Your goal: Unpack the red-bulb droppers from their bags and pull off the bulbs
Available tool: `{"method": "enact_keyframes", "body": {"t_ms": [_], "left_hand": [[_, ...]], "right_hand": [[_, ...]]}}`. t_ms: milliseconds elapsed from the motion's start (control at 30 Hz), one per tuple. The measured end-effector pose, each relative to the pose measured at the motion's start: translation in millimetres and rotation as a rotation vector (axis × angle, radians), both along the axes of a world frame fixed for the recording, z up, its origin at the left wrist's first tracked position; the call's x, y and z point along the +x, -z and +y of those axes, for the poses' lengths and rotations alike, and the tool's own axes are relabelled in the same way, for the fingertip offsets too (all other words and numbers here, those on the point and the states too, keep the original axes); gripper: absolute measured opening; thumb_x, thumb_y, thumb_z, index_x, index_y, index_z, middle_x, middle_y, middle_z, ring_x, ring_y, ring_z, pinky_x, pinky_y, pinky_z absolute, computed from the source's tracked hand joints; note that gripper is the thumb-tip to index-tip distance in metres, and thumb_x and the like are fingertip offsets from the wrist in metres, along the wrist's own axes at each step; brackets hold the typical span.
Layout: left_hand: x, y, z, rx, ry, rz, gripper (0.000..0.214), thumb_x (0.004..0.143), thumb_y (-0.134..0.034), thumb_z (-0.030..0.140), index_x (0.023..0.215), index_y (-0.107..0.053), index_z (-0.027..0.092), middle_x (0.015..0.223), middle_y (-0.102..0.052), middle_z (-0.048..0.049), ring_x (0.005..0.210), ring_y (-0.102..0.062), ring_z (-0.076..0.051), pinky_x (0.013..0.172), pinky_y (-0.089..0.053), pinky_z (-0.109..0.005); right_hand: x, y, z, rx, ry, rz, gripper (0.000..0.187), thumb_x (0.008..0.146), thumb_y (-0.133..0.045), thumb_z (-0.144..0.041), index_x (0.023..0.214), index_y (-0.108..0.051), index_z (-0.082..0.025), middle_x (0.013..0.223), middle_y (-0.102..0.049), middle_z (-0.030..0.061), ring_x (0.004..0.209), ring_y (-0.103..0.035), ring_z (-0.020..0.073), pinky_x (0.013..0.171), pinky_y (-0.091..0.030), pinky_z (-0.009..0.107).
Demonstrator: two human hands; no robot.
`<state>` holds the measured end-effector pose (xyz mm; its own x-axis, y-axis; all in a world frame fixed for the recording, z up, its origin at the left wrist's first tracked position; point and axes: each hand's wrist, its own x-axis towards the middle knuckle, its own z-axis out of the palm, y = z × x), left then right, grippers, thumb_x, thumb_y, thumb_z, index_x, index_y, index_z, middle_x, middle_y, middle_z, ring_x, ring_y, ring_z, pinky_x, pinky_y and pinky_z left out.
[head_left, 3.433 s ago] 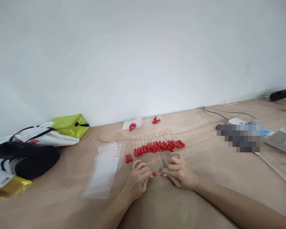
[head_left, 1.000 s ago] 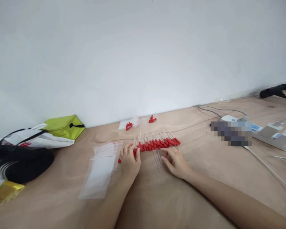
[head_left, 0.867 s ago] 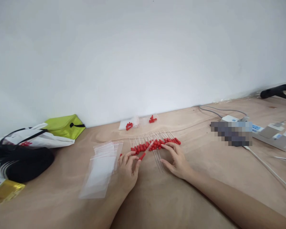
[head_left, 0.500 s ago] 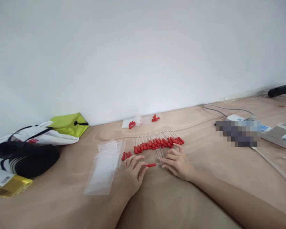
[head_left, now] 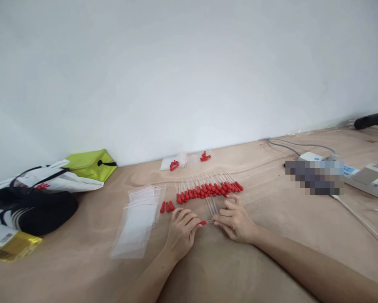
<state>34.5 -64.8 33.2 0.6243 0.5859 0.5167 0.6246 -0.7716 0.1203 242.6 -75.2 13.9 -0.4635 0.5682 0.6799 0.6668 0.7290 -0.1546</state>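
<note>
My left hand [head_left: 184,229] is closed around a red rubber bulb [head_left: 203,222], whose end shows past the fingertips. My right hand [head_left: 236,221] pinches a thin clear dropper tube [head_left: 209,221] that meets the bulb's open end. How far the tube sits inside the bulb is hidden. Several loose clear tubes [head_left: 211,205] lie beside my right fingers. Beyond both hands runs a row of droppers with red bulbs [head_left: 204,190], bulbs toward me. Three loose red bulbs [head_left: 167,206] lie left of that row, past my left hand.
Clear zip bags [head_left: 138,223] lie stacked at left. Farther back, near the wall, are bags with red bulbs [head_left: 174,165]. A black cap [head_left: 46,212] and a lime-green bag [head_left: 91,168] stand at far left. A power strip [head_left: 311,157] with cables is at right.
My left hand has moved slightly right and toward me, its fingers closing over the red bulb. My right fingers have drawn together on the tube. The row of droppers has not moved.
</note>
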Motion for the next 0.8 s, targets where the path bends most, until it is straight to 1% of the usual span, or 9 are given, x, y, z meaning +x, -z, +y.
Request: {"method": "enact_keyframes", "body": {"t_ms": [133, 333, 433, 500, 567, 667, 733, 800], "left_hand": [[-1, -1.5, -2, -0.021, 0.015, 0.018, 0.023, 0.084, -0.039, 0.017, 0.075, -0.060, 0.022, 0.074, -0.066, -0.0007, 0.077, -0.056, -0.016, 0.079, -0.035, -0.036], [2, -2.7, -5, -0.026, 0.031, -0.018, 0.021, 0.083, -0.040, 0.016, 0.073, -0.057, 0.021, 0.071, -0.066, 0.0000, 0.074, -0.056, -0.016, 0.074, -0.036, -0.035], [-5, -1.7, -3, -0.021, 0.019, -0.032, 0.022, 0.083, -0.039, 0.014, 0.071, -0.057, 0.021, 0.071, -0.065, 0.0000, 0.074, -0.056, -0.016, 0.073, -0.038, -0.034], [-14, 0.0, 0, -0.010, -0.027, -0.064, 0.022, 0.083, -0.039, 0.014, 0.072, -0.057, 0.021, 0.072, -0.065, -0.0004, 0.075, -0.057, -0.016, 0.073, -0.040, -0.033], [-24, 2.5, 3, -0.008, -0.088, -0.117, 0.018, 0.083, -0.041, 0.016, 0.077, -0.058, 0.021, 0.076, -0.064, -0.0015, 0.076, -0.057, -0.015, 0.072, -0.043, -0.031], [-31, 6.7, 8, -0.009, -0.169, -0.228, 0.016, 0.084, -0.044, 0.020, 0.087, -0.059, 0.021, 0.085, -0.062, -0.0034, 0.081, -0.057, -0.015, 0.074, -0.046, -0.028], [-32, 8.1, 13, 0.018, -0.253, -0.316, 0.018, 0.084, -0.043, 0.022, 0.093, -0.059, 0.020, 0.087, -0.060, -0.0047, 0.083, -0.057, -0.015, 0.076, -0.046, -0.028], [-36, 7.7, 20, 0.059, -0.373, -0.397, 0.021, 0.084, -0.042, 0.024, 0.095, -0.058, 0.018, 0.088, -0.058, -0.0060, 0.083, -0.057, -0.016, 0.076, -0.046, -0.028]], "right_hand": [[2, 0.5, -2, 0.002, -0.013, -0.010, 0.017, 0.082, -0.045, -0.023, 0.078, -0.062, -0.023, 0.053, -0.054, -0.0033, 0.063, -0.041, 0.0122, 0.088, -0.023, 0.040], [1, 0.0, -4, -0.015, -0.032, -0.006, 0.016, 0.082, -0.045, -0.023, 0.077, -0.061, -0.022, 0.052, -0.053, -0.0032, 0.063, -0.040, 0.0126, 0.086, -0.024, 0.040], [5, 0.2, -3, -0.024, -0.032, -0.003, 0.017, 0.082, -0.045, -0.023, 0.075, -0.061, -0.022, 0.052, -0.052, -0.0030, 0.063, -0.041, 0.0127, 0.085, -0.024, 0.040], [12, 1.4, -1, -0.046, 0.007, 0.013, 0.019, 0.082, -0.045, -0.023, 0.074, -0.062, -0.022, 0.052, -0.052, -0.0024, 0.064, -0.043, 0.0131, 0.084, -0.025, 0.040], [18, 3.5, 2, -0.079, 0.078, 0.059, 0.020, 0.083, -0.044, -0.023, 0.076, -0.063, -0.022, 0.054, -0.054, -0.0018, 0.064, -0.045, 0.0133, 0.083, -0.027, 0.038], [22, 7.6, 7, -0.095, 0.177, 0.167, 0.019, 0.084, -0.045, -0.025, 0.086, -0.064, -0.023, 0.060, -0.060, -0.0013, 0.063, -0.048, 0.0124, 0.081, -0.027, 0.036], [21, 9.3, 9, -0.089, 0.225, 0.223, 0.019, 0.084, -0.045, -0.025, 0.090, -0.063, -0.023, 0.063, -0.062, -0.0012, 0.063, -0.049, 0.0118, 0.080, -0.028, 0.034], [18, 9.4, 10, -0.100, 0.265, 0.242, 0.019, 0.083, -0.045, -0.023, 0.088, -0.063, -0.023, 0.064, -0.062, -0.0014, 0.063, -0.051, 0.0115, 0.078, -0.028, 0.032]]}}
